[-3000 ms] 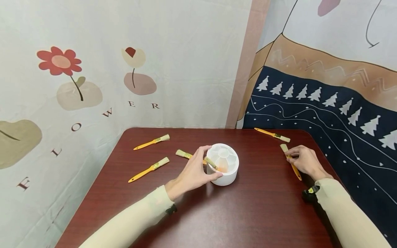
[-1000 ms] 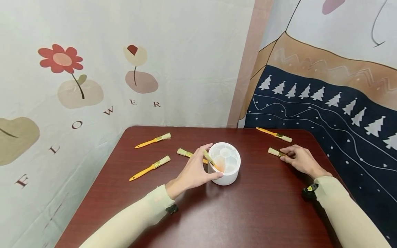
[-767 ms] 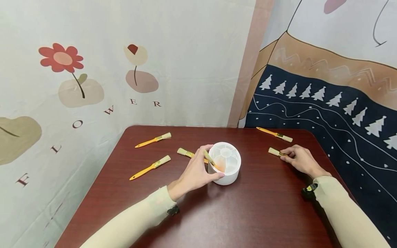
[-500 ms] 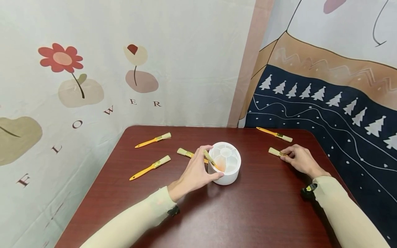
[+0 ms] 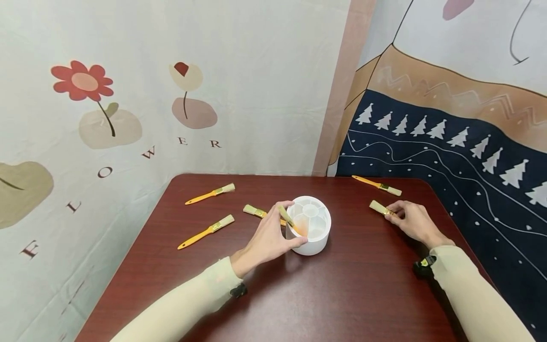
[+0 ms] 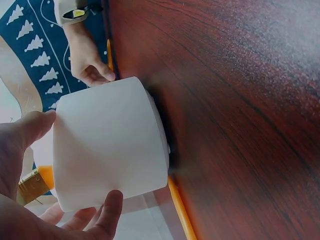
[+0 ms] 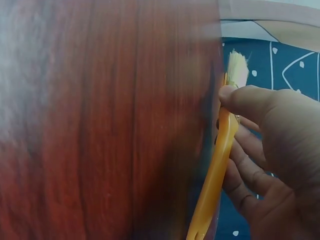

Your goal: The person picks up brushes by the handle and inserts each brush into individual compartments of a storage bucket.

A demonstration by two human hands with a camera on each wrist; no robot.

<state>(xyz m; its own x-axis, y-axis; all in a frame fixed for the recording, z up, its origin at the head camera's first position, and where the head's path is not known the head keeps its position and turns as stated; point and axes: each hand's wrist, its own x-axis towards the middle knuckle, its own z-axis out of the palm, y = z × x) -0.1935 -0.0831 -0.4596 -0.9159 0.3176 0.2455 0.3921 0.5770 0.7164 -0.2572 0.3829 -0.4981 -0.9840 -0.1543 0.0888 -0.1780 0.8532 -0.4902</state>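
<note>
My left hand (image 5: 267, 237) grips the side of a round white organizer (image 5: 314, 244) with several compartments, thumb at the near side and fingers behind. A paintbrush (image 5: 287, 216) leans in its left compartment, bristles up, orange handle inside. In the left wrist view the organizer's wall (image 6: 110, 145) fills the middle, between thumb and fingers. At the right, my right hand (image 5: 412, 221) pinches another paintbrush (image 5: 379, 208) near its metal band. Its bristles point left in the head view. The right wrist view shows its yellow handle (image 7: 215, 175) running down beneath the thumb and fingers.
Two paintbrushes lie at the left of the dark red table (image 5: 350, 294): a far one (image 5: 210, 194) and a nearer one (image 5: 206, 232). Another brush (image 5: 255, 211) lies partly behind my left hand. One more (image 5: 377, 185) lies at the back right. Printed cloth hangs behind the table.
Over three seconds, the brush in my right hand has turned so its bristles point left instead of away. Just now its bristle end has risen slightly. My left hand has stayed on the organizer.
</note>
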